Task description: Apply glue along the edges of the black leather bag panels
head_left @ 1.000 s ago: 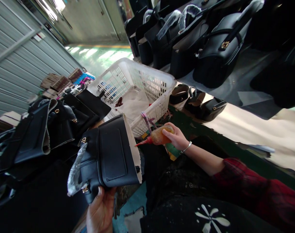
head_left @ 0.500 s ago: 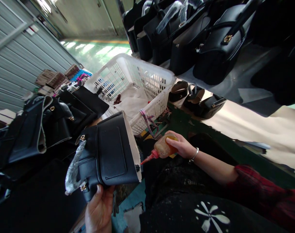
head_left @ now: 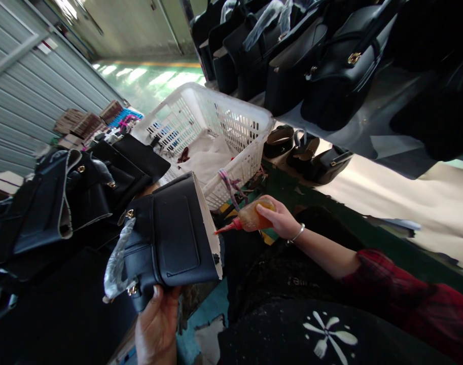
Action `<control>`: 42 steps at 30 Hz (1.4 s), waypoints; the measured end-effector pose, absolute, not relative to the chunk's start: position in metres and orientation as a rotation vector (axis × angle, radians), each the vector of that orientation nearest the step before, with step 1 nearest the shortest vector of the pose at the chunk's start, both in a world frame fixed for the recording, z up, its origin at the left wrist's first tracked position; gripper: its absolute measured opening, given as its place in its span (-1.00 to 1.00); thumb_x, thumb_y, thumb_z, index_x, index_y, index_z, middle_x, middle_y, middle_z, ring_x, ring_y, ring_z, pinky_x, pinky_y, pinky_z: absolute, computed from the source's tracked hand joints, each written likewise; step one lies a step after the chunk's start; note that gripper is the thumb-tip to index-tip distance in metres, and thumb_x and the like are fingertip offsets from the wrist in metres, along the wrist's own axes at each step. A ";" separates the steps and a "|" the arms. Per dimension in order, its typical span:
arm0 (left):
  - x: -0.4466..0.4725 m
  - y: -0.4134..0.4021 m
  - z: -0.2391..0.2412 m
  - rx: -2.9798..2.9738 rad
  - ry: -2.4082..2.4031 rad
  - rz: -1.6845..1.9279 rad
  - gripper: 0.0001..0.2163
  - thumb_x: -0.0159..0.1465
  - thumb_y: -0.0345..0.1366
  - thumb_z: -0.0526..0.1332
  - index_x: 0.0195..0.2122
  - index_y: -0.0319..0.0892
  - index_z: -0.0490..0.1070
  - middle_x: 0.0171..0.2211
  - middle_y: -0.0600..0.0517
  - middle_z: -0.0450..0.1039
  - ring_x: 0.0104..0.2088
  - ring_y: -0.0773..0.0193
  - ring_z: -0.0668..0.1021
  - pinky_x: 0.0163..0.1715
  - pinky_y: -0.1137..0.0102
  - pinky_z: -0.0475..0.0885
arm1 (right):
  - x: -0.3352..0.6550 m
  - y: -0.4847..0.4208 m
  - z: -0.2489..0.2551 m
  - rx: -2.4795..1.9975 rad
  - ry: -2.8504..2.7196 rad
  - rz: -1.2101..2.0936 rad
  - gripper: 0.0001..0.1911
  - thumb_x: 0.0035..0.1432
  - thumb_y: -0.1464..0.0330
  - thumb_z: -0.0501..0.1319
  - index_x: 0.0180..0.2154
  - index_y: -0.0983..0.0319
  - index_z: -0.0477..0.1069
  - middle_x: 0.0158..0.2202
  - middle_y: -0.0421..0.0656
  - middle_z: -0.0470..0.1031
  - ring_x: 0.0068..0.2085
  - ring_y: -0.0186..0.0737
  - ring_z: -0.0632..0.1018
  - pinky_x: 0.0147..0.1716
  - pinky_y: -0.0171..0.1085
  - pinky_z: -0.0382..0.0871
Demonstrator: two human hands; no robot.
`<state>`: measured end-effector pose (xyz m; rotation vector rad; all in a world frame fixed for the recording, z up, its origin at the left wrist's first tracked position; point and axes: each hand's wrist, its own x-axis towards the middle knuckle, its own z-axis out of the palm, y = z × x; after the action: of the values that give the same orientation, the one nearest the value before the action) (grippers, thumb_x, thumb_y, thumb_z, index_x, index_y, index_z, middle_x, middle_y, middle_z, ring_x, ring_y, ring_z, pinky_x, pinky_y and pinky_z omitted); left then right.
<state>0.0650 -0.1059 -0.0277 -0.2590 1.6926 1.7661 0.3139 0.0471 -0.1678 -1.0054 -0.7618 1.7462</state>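
Observation:
My left hand point(head_left: 157, 327) grips a black handbag point(head_left: 170, 238) from below, its pale base edge turned to the right and its handle wrapped in clear plastic. My right hand point(head_left: 279, 218) is closed round an amber glue bottle point(head_left: 252, 217) with a red nozzle. The nozzle tip points left and sits close to the bag's pale edge, about at mid height.
A white plastic basket point(head_left: 239, 137) with cloth inside stands behind the bag. Several black handbags point(head_left: 330, 66) line the upper shelf. More black bags point(head_left: 64, 197) are piled at the left. Small bag parts point(head_left: 311, 152) lie beside the basket.
My right hand dropped with the glue bottle half a second ago, then rose again; the nozzle tip is back near the middle of the bag's edge. The bag has barely shifted.

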 end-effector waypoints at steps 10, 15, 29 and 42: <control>0.065 -0.106 -0.033 -0.267 1.619 1.797 -0.62 0.32 -0.57 0.09 -0.21 -0.03 0.66 -0.19 0.04 0.69 0.06 0.18 0.62 0.04 0.27 0.56 | 0.314 -0.015 -0.153 -0.767 -0.197 2.280 -0.56 -0.11 0.06 0.54 -0.28 0.20 0.59 -0.27 -0.08 0.67 -0.27 -0.11 0.64 -0.18 -0.11 0.53; 0.075 -0.110 -0.036 -0.285 1.503 1.858 -0.66 0.32 -0.63 0.13 -0.07 -0.18 0.60 -0.22 -0.05 0.68 -0.15 0.16 0.69 0.09 0.13 0.55 | 0.292 -0.049 -0.133 -0.534 0.169 2.403 -0.64 -0.05 0.12 0.53 -0.20 0.07 0.61 -0.32 -0.25 0.69 -0.37 -0.25 0.61 0.16 0.28 0.36; 0.026 -0.178 -0.003 0.441 1.712 1.277 -0.67 0.11 -0.04 0.49 -0.29 -0.21 0.66 -0.28 -0.15 0.65 -0.27 0.11 0.65 -0.32 0.40 0.54 | 0.247 -0.040 -0.090 -0.545 -0.007 2.338 -0.67 -0.08 0.14 0.56 -0.25 0.07 0.63 -0.16 -0.14 0.71 -0.12 -0.01 0.66 0.12 0.23 0.42; -0.020 -0.023 0.047 0.559 1.586 1.147 -0.68 -0.07 -0.24 0.56 -0.42 -0.34 0.54 -0.70 0.11 0.29 -0.66 0.41 0.34 -0.62 0.50 0.28 | 0.244 -0.038 -0.088 -0.419 -0.230 2.338 -0.67 0.07 0.09 0.47 -0.17 0.11 0.61 -0.15 -0.11 0.70 -0.20 -0.12 0.65 0.01 0.10 0.52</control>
<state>-0.0202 -0.0229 0.0474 0.5587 1.5863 1.1467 0.2440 -0.0375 -0.0882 -0.4195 -0.2305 2.3381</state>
